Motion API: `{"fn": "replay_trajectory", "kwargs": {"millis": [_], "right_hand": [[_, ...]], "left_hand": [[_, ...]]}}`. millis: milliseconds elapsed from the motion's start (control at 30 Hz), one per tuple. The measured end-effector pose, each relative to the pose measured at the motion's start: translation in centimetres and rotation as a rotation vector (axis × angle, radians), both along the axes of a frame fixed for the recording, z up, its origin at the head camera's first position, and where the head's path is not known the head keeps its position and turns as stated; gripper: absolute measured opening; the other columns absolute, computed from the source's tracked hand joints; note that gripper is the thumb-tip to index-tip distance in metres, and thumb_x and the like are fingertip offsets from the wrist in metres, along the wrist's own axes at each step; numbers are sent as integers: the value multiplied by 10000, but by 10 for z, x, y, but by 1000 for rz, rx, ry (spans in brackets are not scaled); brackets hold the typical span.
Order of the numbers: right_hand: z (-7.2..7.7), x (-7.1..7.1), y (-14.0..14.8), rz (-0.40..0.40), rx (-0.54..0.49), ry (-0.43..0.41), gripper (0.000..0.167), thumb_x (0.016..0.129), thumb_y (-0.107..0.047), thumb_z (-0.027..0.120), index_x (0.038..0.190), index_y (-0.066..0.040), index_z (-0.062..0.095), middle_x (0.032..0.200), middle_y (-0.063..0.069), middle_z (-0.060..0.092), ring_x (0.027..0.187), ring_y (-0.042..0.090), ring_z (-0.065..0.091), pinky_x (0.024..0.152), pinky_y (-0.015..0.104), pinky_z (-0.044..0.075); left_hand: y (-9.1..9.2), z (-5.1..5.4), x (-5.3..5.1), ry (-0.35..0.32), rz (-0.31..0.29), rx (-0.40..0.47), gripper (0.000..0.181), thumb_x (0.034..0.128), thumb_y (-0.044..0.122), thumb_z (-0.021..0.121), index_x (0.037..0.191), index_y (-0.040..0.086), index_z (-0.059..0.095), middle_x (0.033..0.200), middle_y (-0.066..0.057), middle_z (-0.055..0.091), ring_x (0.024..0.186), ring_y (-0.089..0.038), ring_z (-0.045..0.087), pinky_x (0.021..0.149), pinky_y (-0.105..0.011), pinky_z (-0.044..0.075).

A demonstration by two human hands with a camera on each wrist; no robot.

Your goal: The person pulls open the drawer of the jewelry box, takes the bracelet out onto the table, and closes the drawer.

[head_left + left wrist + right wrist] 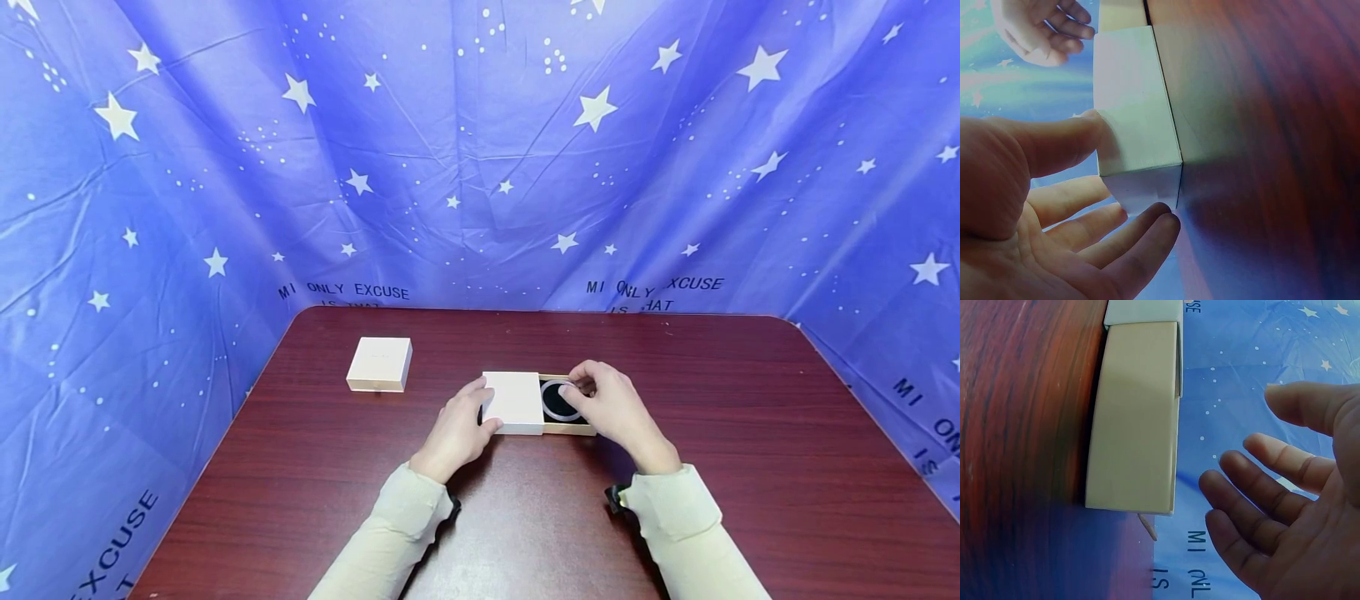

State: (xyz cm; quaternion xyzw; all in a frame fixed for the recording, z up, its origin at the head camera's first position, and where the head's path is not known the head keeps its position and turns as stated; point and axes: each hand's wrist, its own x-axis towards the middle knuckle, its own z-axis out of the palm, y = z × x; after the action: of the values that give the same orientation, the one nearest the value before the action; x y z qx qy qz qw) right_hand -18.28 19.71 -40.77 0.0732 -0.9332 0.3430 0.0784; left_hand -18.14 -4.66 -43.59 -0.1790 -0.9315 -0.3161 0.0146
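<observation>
A white box sleeve (516, 402) lies on the table, with its tan drawer (568, 430) slid part way out to the right. Inside the drawer a pale, ring-shaped bangle (545, 408) rests on black lining. My left hand (452, 427) holds the sleeve's left end, thumb on the near side and fingers around the end, as the left wrist view shows. Over the drawer's right part hovers my right hand (618, 415), partly hiding the bangle. In the right wrist view its fingers (1266, 494) are spread, relaxed and apart from the drawer wall.
A second white box (380, 360), closed, stands at the back left of the dark red wooden table (675, 358). A small ribbon tab (1147, 527) sticks out from the drawer's end. Blue star-printed cloth (465, 167) hangs around the table.
</observation>
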Motion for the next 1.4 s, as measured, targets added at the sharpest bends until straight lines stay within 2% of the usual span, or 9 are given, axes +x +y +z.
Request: {"fn": "replay_trajectory", "kwargs": {"millis": [300,633,933,1400], "right_hand": [[-1,2,-3,7,93,-42,336,859,-301,683,1106,-77,647,1039,93,632,965,269,575,823,462,458],[-6,1,-4,19,141,-15,312,840,-252,707,1095,-83,650,1027,99,635,915,275,574,775,437,451],[-9,1,-4,19,200,16,282,847,-199,701,1099,-84,653,1087,96,633,988,275,588,833,479,456],[-12,1,-5,10,246,40,298,840,-225,715,1095,-85,654,1084,90,632,984,295,601,834,476,459]], "left_hand": [[0,0,0,-2,2,-2,465,868,193,708,1282,23,584,1424,-103,469,1268,-295,482,1017,-489,395],[0,1,0,-3,3,-7,467,871,200,704,1287,27,581,1428,-95,467,1267,-290,484,1007,-502,401],[0,1,1,-2,-3,-7,462,866,190,708,1279,23,584,1421,-102,473,1264,-295,486,1007,-493,403],[0,0,0,-6,-4,-5,461,868,186,707,1281,24,582,1424,-95,471,1267,-293,483,1013,-479,402]]}}
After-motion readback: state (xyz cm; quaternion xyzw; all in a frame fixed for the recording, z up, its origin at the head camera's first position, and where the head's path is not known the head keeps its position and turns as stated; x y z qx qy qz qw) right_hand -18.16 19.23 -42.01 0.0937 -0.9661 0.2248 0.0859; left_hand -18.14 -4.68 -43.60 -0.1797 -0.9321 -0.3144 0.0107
